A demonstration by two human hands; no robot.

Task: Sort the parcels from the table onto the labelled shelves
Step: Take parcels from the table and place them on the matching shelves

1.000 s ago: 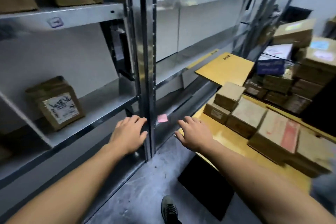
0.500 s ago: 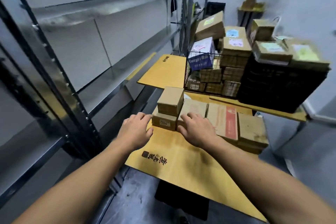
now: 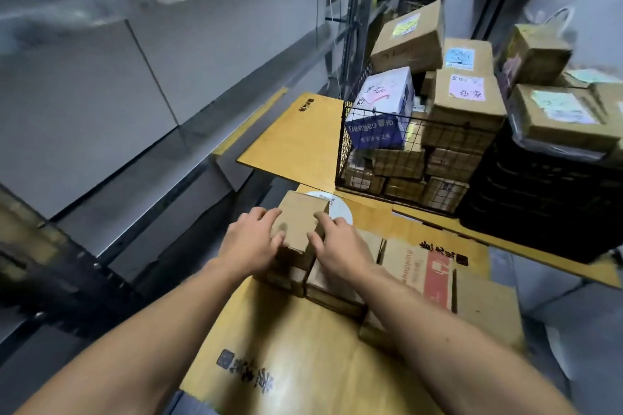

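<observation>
While the small top box (image 3: 300,224) is gripped by the left hand (image 3: 251,246) and right hand (image 3: 340,248) — fingers curled — pick-up is judged underway, a straight lift needed next.

The yellow tabletop (image 3: 303,340) carried a cluster of cardboard parcels (image 3: 421,274) near its middle, a white disc (image 3: 340,210) just behind them, a wire basket (image 3: 341,152) of boxes, and stacked black crates (image 3: 539,212) beside it.
</observation>
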